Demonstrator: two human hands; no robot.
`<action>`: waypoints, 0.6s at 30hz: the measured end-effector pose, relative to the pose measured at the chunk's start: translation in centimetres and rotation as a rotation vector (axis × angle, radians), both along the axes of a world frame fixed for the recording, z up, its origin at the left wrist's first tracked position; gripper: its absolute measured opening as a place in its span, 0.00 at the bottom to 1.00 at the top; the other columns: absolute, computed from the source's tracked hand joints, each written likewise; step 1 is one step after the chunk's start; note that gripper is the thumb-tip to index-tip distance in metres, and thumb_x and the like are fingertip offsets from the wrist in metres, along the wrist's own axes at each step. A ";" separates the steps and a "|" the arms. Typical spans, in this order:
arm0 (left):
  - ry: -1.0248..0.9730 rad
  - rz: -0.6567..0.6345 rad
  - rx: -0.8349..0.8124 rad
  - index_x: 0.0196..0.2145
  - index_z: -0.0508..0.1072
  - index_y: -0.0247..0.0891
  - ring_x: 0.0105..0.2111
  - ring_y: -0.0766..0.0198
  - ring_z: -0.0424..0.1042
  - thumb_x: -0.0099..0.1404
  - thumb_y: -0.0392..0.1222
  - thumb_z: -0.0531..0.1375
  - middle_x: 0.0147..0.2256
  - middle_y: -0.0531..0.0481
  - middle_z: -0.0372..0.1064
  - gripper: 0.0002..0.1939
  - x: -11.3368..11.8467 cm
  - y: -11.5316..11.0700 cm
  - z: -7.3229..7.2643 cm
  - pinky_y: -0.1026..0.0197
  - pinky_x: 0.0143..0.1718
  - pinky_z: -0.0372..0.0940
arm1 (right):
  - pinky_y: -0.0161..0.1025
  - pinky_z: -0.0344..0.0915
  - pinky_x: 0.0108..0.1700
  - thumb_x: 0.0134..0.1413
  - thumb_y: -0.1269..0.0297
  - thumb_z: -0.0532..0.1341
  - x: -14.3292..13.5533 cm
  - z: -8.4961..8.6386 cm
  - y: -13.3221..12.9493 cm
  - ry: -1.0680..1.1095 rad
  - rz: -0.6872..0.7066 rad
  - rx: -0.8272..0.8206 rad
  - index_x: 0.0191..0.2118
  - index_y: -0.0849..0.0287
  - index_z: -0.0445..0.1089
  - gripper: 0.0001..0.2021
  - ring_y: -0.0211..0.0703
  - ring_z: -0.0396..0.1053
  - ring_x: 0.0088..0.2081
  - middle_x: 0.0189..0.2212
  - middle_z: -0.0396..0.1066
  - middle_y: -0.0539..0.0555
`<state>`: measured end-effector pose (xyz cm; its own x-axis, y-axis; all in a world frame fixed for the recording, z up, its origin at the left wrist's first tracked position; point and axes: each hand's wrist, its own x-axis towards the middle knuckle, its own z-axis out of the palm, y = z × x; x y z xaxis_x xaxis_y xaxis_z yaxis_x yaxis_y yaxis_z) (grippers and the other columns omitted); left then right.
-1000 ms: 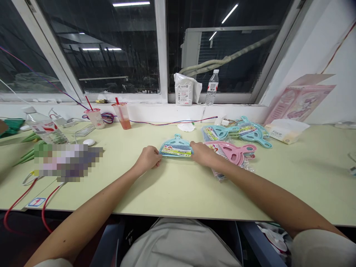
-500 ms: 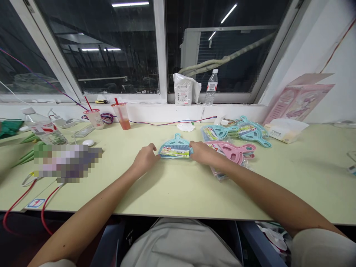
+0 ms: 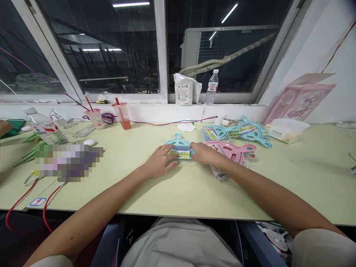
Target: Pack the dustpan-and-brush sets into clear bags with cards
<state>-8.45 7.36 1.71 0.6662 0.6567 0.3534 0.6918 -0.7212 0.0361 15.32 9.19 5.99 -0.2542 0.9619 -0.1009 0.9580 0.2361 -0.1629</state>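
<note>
A packaged light-blue mini dustpan and brush set point(image 3: 178, 140) lies on the table in front of me, its handle pointing away. A yellow-green label crosses its near edge. My left hand point(image 3: 159, 161) rests over the left side of the pack with its fingers stretched out across the label. My right hand point(image 3: 202, 152) pinches the right edge of the pack between thumb and fingers. Right of it lie a pink dustpan set point(image 3: 236, 151) in clear plastic, partly behind my right forearm, and several light-blue dustpan sets point(image 3: 244, 130) in a pile.
Two drink cups point(image 3: 121, 115) with red straws stand at the back left, near a lying water bottle point(image 3: 46, 128). A tissue pack point(image 3: 286, 129) and a pink box point(image 3: 302, 102) are at the back right. Another person's hand point(image 3: 4, 128) shows at the left edge.
My left hand has moved right, from gripping the pack's left corner to lying over its label with fingers spread. My right hand stays at the right edge. Another person's hand has appeared at far left.
</note>
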 end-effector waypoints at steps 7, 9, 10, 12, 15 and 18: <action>0.011 0.041 -0.024 0.61 0.73 0.45 0.65 0.46 0.58 0.76 0.52 0.48 0.65 0.41 0.61 0.23 0.5 0.8 -0.5 0.42 0.65 0.53 | 0.39 0.59 0.33 0.59 0.66 0.60 -0.2 0.2 -0.4 -0.018 0.020 -0.014 0.60 0.58 0.64 0.23 0.55 0.73 0.48 0.54 0.71 0.64; 0.015 0.041 -0.035 0.62 0.71 0.46 0.66 0.46 0.56 0.76 0.52 0.46 0.66 0.41 0.59 0.24 0.4 0.9 -0.3 0.41 0.66 0.52 | 0.39 0.59 0.33 0.59 0.66 0.60 -0.3 0.3 -0.5 -0.030 0.021 -0.023 0.60 0.59 0.64 0.23 0.55 0.73 0.48 0.54 0.71 0.65; 0.016 0.040 -0.042 0.63 0.71 0.46 0.67 0.47 0.56 0.77 0.52 0.46 0.67 0.41 0.58 0.25 0.3 0.9 -0.2 0.41 0.66 0.52 | 0.39 0.59 0.33 0.59 0.67 0.60 -0.3 0.4 -0.5 -0.036 0.022 -0.029 0.60 0.59 0.64 0.23 0.55 0.73 0.48 0.53 0.71 0.65; 0.019 0.029 -0.055 0.64 0.70 0.47 0.68 0.47 0.53 0.77 0.52 0.44 0.68 0.43 0.56 0.25 -0.2 1.0 0.2 0.41 0.67 0.50 | 0.39 0.59 0.33 0.59 0.68 0.60 -0.3 0.6 -0.6 -0.047 0.020 -0.038 0.59 0.59 0.64 0.22 0.56 0.73 0.48 0.53 0.71 0.66; 0.017 0.019 -0.064 0.62 0.72 0.49 0.68 0.48 0.52 0.77 0.53 0.44 0.69 0.46 0.54 0.25 -1.2 0.8 0.7 0.42 0.67 0.50 | 0.39 0.59 0.33 0.60 0.69 0.59 -0.2 1.0 -0.8 -0.049 0.011 -0.047 0.59 0.60 0.64 0.21 0.56 0.72 0.49 0.54 0.71 0.66; 0.025 0.053 -0.070 0.59 0.74 0.51 0.66 0.48 0.56 0.77 0.53 0.44 0.66 0.47 0.60 0.25 -2.1 0.6 0.9 0.41 0.65 0.53 | 0.39 0.60 0.33 0.60 0.69 0.59 -0.1 1.3 -1.0 -0.053 0.011 -0.068 0.59 0.60 0.64 0.21 0.56 0.73 0.48 0.54 0.71 0.66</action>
